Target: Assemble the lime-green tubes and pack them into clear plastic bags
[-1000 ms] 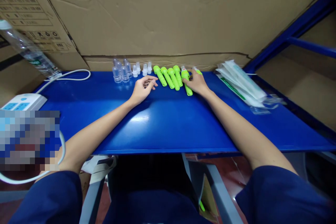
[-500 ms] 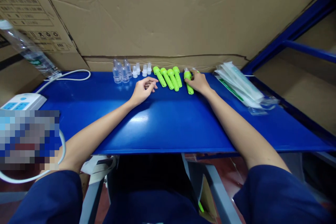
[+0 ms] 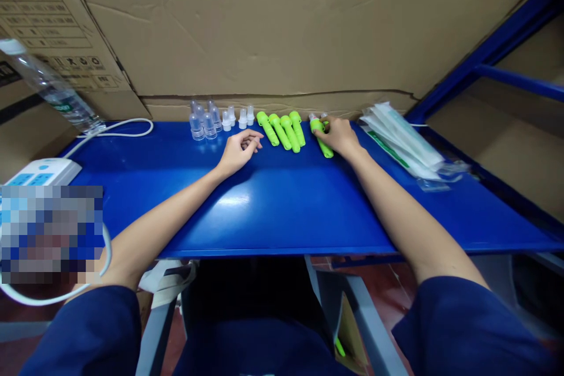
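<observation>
My right hand (image 3: 342, 134) has its thumb and fingers around a lime-green flashlight-shaped piece (image 3: 325, 145) at the back of the blue table. A clear tip (image 3: 312, 117) shows at the top of that piece, and a second clear tip (image 3: 324, 115) shows just behind my fingers. My left hand (image 3: 238, 151) rests on the table with loosely bent fingers and holds nothing. Just beyond it, several matching green flashlights (image 3: 278, 131) lie side by side, apart from the hand. To their left stand small white-based caps (image 3: 242, 120) and larger clear caps (image 3: 204, 124).
Plastic-wrapped packets (image 3: 403, 138) lie at the right of the blue table (image 3: 282, 205). At left are a power strip (image 3: 46, 171), a white cable (image 3: 118, 131) and a leaning water bottle (image 3: 57, 91). Cardboard (image 3: 264, 23) walls the back; a blue frame bar (image 3: 484, 50) runs along the right.
The green flashlight in my right hand has tilted, its lower end swinging right, and the right hand has shifted slightly right. My left hand has stayed nearly still.
</observation>
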`<state>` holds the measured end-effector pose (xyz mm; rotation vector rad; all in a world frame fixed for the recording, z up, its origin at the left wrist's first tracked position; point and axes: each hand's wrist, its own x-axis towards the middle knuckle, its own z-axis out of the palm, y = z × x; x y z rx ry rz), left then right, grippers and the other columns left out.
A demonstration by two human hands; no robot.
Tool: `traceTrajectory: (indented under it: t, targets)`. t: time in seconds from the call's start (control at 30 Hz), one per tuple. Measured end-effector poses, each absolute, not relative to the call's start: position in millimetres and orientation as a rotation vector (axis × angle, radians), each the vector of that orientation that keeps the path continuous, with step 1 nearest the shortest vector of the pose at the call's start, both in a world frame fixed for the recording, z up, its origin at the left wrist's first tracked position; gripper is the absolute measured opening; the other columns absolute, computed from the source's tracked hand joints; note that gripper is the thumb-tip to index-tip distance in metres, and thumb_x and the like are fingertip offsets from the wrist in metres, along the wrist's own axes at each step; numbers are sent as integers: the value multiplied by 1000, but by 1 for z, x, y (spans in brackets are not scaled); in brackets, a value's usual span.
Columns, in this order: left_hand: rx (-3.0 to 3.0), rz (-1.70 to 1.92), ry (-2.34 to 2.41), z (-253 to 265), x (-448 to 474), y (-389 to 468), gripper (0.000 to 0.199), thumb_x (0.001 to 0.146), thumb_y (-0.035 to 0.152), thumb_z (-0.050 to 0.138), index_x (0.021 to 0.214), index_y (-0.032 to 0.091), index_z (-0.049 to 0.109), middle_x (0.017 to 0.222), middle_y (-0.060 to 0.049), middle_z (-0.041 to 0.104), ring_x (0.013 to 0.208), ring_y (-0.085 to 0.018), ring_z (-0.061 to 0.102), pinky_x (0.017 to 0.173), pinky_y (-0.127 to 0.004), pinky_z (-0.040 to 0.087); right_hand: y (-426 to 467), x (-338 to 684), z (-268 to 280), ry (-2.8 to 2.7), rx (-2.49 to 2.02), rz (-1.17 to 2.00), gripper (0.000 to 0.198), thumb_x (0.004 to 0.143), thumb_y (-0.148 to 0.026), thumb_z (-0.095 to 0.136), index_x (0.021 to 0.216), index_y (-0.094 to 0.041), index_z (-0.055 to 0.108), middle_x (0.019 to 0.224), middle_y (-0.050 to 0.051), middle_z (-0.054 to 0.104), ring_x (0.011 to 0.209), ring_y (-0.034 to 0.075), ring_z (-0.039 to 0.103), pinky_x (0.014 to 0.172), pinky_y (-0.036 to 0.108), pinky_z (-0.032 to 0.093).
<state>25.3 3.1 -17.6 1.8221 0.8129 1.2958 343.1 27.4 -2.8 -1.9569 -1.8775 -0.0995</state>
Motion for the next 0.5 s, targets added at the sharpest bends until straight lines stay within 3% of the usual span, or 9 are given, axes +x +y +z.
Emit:
traceTrajectory:
  t: [0.17, 0.33, 0.5]
  targets:
    - [1840, 1316, 850, -20, 21, 9, 11, 93, 22, 67, 98, 15, 74, 77, -4, 75, 64, -11, 68, 65, -23, 53, 15, 338, 8, -1875, -2077, -114, 50, 95, -41, 63, 139, -17, 68, 124, 19, 74, 112, 38, 69, 91, 48, 56]
    - [1928, 1321, 906, -17, 20, 8, 12, 93, 21, 66, 99, 17, 76, 79, -4, 76, 66, -12, 67, 65, -24, 50, 4, 328, 10, -1918, -1915, -252, 51, 102, -45, 46, 136, -13, 68, 131, 24, 67, 120, 40, 63, 96, 52, 54]
    - [2132, 1304, 952, -6, 12, 9, 18, 92, 18, 64, 105, 17, 76, 91, -6, 78, 82, -18, 71, 82, -30, 53, -4, 301, 3, -2168, -1599, -224, 53, 103, -38, 40, 142, -12, 64, 142, 22, 63, 137, 39, 55, 116, 58, 44]
